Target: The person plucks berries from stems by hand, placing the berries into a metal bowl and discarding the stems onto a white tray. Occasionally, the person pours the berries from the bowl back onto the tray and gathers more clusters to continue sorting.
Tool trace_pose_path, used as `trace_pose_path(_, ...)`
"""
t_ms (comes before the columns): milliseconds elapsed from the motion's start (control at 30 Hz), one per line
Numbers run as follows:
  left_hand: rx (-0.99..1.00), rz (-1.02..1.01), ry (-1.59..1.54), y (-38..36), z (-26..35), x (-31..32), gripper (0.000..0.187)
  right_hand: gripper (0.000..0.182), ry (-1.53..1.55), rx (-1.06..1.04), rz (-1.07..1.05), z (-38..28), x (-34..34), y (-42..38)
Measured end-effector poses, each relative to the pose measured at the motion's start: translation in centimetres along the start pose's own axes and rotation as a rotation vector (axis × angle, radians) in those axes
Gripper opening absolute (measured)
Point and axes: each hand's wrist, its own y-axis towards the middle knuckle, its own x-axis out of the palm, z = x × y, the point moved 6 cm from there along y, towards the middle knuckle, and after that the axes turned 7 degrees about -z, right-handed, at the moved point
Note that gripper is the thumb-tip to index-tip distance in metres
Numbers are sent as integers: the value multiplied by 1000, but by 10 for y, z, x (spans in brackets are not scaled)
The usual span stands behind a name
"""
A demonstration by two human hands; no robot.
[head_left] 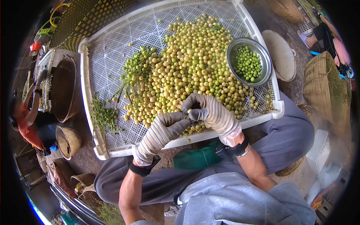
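Gloved in striped knit with dark fingertips, my left hand [161, 131] and my right hand [215, 115] meet over the front of a white perforated plastic tray [107, 80]. My right thumb and index finger pinch around a small round green-yellow fruit, mostly hidden. The left fingertips are pressed together beside it; what they hold is hidden. Under and beyond the hands spreads a heap of small round yellow-green fruits [195, 60]. A metal bowl [267, 62] of greener fruits [247, 63] sits at the tray's right side. Stemmed green clusters [137, 67] lie left of the heap.
Thin green stems [104, 114] lie in the tray's left corner. The tray rests by my crossed legs. Beyond its right edge stand a round pale basin [279, 56] and a woven basket [318, 82]. A person [30, 122] works at the left; another is at the upper right.
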Motion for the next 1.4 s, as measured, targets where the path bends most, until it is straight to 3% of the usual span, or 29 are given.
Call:
trace_pose_path(67, 5, 14, -48, -2, 4, -2, 22, 34, 478, 24, 77, 14, 3, -1)
trace_pose_path(167, 46, 28, -107, -4, 5, -6, 21, 32, 539, -82, 162, 11, -16, 3)
trace_pose_path(233, 56, 69, -364, -4, 5, -8, 26, 37, 515, -137, 141, -2, -23, 1)
trace_pose_path(300, 86, 82, -421, 5, -10, -13, 29, 47, 54, -292, 314, -40, -26, -5)
trace_pose_path(333, 142, 106, -462, 7, -10, -14, 29, 53, -335, -262, 295, -47, -33, -8)
trace_pose_path(367, 199, 128, -502, 9, -10, -16, 30, 53, -336, -261, 295, -50, -34, -9)
trace_pose_path(433, 228, 118, -515, 10, -10, -16, 31, 46, -841, -378, 384, -70, -27, -15)
trace_pose_path(467, 229, 178, -500, 9, -10, -17, 30, 46, -841, -378, 385, -71, -23, -15)
trace_pose_path(533, 231, 238, -485, 8, -8, -16, 30, 32, -260, -231, 578, -54, -24, -21)
trace_pose_path(567, 258, 255, -443, 7, -5, -15, 26, 32, -260, -232, 578, -54, -16, -20)
trace_pose_path(633, 285, 271, -401, 6, -2, -8, 24, 25, -596, -107, 555, -53, 2, -15)
trace_pose_path(700, 297, 413, -308, 2, 0, -4, 20, 31, -348, 13, 400, -32, 13, -5)
trace_pose_path(900, 308, 394, -231, 3, -8, -1, 16, 24, -294, 112, 321, -12, 10, 0)
trace_pose_path(967, 234, 411, -456, 2, -9, 1, 16, 21, 48, 116, 246, -13, 13, -2)
trace_pose_path(1000, 232, 413, -456, 2, -11, -3, 16, 21, 50, 117, 245, -10, 9, -3)
trace_pose_path(1067, 346, 313, -484, 4, -12, -11, 14, 21, 393, 56, 211, -4, 4, -3)
trace_pose_path(1100, 350, 320, -484, 5, -15, -11, 14, 21, 392, 57, 203, -8, 8, -2)
trace_pose_path(1167, 449, 528, -333, 4, -18, -15, 20, 27, 133, -43, 259, -25, 19, -4)
trace_pose_path(1233, 528, 574, -303, 2, -22, -6, 22, 33, -329, -158, 278, -21, 32, -1)
trace_pose_path(1300, 617, 669, -173, -4, -14, 1, 24, 31, -436, -151, 354, -23, 44, -3)
trace_pose_path(1400, 496, 678, -250, -6, -18, -4, 22, 26, -415, -159, 366, -19, 42, 1)
